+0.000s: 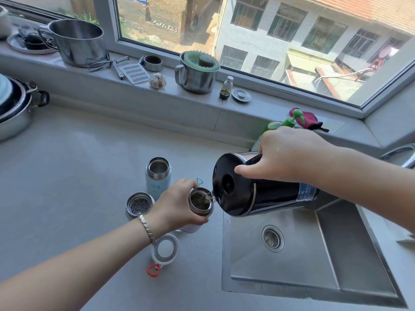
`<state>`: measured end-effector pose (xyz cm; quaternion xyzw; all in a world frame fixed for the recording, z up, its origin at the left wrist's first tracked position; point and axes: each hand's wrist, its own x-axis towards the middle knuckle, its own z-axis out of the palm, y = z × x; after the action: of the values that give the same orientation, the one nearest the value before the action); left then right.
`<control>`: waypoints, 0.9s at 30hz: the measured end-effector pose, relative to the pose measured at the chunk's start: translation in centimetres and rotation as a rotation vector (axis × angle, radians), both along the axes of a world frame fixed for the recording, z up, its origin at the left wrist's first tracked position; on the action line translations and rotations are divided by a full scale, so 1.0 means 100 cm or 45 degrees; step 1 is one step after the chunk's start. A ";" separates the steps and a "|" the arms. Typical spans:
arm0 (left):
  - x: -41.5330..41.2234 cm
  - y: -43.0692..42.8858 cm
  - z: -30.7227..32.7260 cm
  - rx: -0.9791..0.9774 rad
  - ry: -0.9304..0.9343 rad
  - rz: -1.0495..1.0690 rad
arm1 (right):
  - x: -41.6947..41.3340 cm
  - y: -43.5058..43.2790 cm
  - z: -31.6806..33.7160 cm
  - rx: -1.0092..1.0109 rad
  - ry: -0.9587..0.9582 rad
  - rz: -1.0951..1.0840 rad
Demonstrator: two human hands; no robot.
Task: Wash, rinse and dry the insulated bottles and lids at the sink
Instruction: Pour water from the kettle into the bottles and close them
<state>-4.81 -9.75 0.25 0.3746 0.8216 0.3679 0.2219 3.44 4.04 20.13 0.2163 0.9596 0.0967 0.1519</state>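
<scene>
Should the stream (210,195) miss the narrow mouth, water could splash the left hand (179,203), curled snugly round the bottle (202,211) standing on the counter (89,176), while the tilted kettle (258,194) pours from the right hand (280,153), closed on its upper side, above the sink's (292,279) edge.
</scene>
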 end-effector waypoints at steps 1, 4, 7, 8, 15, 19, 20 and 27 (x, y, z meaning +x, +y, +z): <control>0.000 0.000 -0.001 0.002 -0.003 0.000 | 0.000 -0.001 0.000 0.007 -0.001 0.009; 0.000 0.000 -0.002 0.010 -0.018 -0.007 | -0.001 -0.003 0.002 0.013 -0.008 0.023; 0.000 -0.001 -0.003 0.004 -0.038 0.002 | -0.002 -0.005 0.002 0.008 -0.012 0.033; 0.000 -0.001 -0.004 0.004 -0.037 0.006 | -0.002 -0.005 0.002 0.009 -0.012 0.038; 0.001 -0.002 -0.007 0.006 -0.008 -0.006 | -0.004 -0.011 0.005 0.038 -0.019 0.076; 0.002 -0.004 -0.007 0.000 0.003 -0.003 | -0.005 -0.014 0.006 0.047 -0.028 0.091; 0.002 -0.004 -0.007 0.002 0.005 -0.004 | -0.005 -0.014 0.006 0.049 -0.028 0.094; 0.002 -0.005 -0.006 0.009 0.015 0.013 | -0.005 -0.016 0.006 0.040 -0.026 0.114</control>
<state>-4.60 -10.24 -0.38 0.3733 0.8236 0.3696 0.2139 2.95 2.44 20.68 0.1744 0.9651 0.1207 0.1539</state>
